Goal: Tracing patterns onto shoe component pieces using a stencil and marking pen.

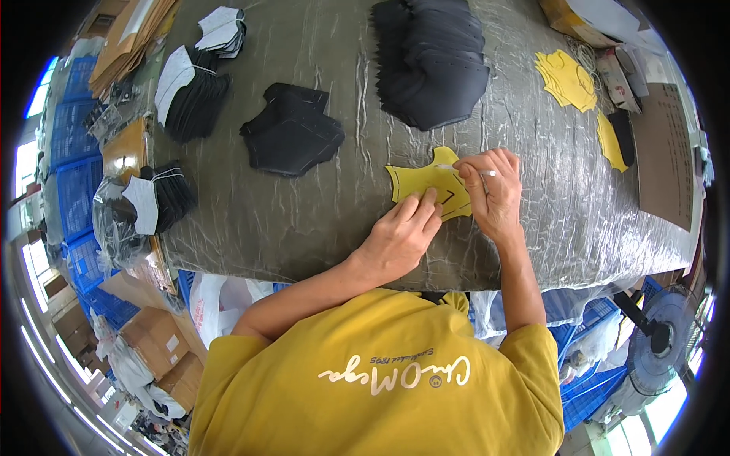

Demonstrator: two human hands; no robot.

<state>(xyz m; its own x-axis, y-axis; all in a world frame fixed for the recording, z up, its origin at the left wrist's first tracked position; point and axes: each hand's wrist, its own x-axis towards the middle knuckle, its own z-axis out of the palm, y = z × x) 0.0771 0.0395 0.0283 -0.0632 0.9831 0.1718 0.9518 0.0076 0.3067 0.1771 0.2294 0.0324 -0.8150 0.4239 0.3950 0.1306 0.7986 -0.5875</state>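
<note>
A yellow pattern template (411,181) with cut-out slots and dark markings lies on the table just in front of me. My left hand (401,234) holds it down near its lower edge, fingers bent and close together. Closed in a pinch, my right hand (494,194) grips a slim white pen (489,173) over the template's right side. The pen's front end points left, close to the template's upper part. Whether a dark piece lies beneath the template I cannot tell. Beyond it spreads a large overlapping pile of black cut pieces (433,68).
Several black pieces (293,137) lie loose to the left. Tied bundles (190,91) with pale tops line the left side. More yellow templates (566,80) and a cardboard sheet (665,159) are on the right. A fan (661,338) stands by the table's right front edge (608,280).
</note>
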